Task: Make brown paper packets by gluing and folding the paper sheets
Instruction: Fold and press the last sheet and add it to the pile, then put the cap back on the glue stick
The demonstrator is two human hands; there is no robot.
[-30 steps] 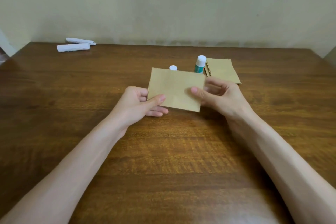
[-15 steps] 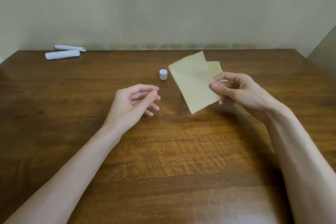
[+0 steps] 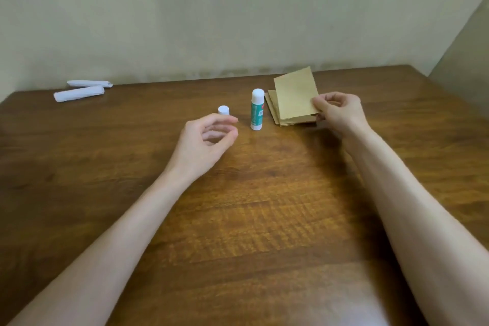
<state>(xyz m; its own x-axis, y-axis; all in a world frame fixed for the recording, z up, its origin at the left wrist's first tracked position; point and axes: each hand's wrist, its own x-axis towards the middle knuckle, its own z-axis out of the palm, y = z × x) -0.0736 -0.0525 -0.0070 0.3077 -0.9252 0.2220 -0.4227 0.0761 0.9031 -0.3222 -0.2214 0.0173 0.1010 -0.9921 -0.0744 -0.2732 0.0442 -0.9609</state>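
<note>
My right hand [image 3: 337, 111] pinches a folded brown paper packet [image 3: 295, 95] by its right edge and holds it tilted just above a small stack of brown packets [image 3: 275, 110] lying on the table. A glue stick [image 3: 257, 109] with a green label stands upright left of the stack. Its white cap [image 3: 223, 109] sits apart on the table, further left. My left hand [image 3: 205, 140] hovers over the table near the cap, fingers loosely curled, holding nothing.
Two rolled white paper pieces [image 3: 79, 92] lie at the far left by the wall. The wooden table [image 3: 251, 220] meets the wall at the back, and a side wall rises at the right.
My left hand let go of the packet and drew back. My right hand carried the packet right and back, over the stack beside the glue stick.
</note>
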